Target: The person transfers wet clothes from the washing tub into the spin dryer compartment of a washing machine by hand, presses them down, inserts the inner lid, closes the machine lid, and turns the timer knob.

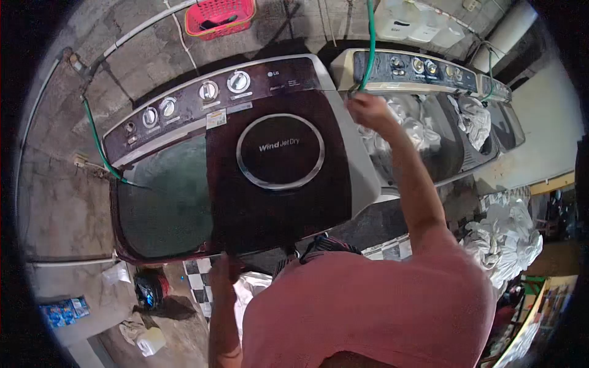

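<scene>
My right hand (370,111) is closed at the lower end of a green hose (372,43), which hangs over the gap between two washing machines; its fingers meet the hose there. My left hand (226,270) is low, by the front edge of the dark LG washer (282,214), blurred and dark, its fingers not clear. The LG washer has a round "Wind Jet Dry" lid (281,152) and a tub of cloudy water (165,202) at left. White cloths (414,126) lie in the second washer (442,147), just right of my right hand.
A pink basket (219,18) hangs on the back wall, with white jugs (408,24) at the upper right. Another green hose (95,132) runs into the left tub. A large heap of white cloth (506,239) is at right. A black bag (149,288) sits on the floor at lower left.
</scene>
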{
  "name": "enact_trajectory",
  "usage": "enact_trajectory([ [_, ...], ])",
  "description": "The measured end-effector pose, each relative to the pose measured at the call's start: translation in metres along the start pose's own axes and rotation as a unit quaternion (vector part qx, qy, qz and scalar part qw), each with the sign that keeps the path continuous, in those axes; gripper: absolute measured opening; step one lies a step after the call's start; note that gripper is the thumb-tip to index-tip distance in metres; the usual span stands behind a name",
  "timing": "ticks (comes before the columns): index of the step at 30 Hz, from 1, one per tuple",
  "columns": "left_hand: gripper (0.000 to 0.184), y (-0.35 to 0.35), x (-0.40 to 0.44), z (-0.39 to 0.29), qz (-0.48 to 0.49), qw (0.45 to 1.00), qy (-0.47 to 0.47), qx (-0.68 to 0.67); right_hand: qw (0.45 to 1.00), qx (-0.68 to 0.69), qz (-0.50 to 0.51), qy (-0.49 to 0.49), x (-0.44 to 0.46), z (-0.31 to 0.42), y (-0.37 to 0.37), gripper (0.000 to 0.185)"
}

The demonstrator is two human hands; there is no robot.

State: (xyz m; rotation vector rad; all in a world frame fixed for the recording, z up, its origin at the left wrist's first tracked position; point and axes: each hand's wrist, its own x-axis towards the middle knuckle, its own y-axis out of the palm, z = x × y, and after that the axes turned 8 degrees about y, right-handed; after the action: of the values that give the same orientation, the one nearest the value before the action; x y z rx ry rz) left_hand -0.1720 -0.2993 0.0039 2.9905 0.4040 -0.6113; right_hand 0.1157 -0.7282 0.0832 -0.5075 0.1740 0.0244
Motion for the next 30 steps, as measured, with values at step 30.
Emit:
enact_trajectory([
  [30,0.035,0.054,0.205,-0.389,-0.050,0.806,0.572,0.143,0.924,-0.366,0.098,0.050,-0.007,-0.138,0.220,0.078],
])
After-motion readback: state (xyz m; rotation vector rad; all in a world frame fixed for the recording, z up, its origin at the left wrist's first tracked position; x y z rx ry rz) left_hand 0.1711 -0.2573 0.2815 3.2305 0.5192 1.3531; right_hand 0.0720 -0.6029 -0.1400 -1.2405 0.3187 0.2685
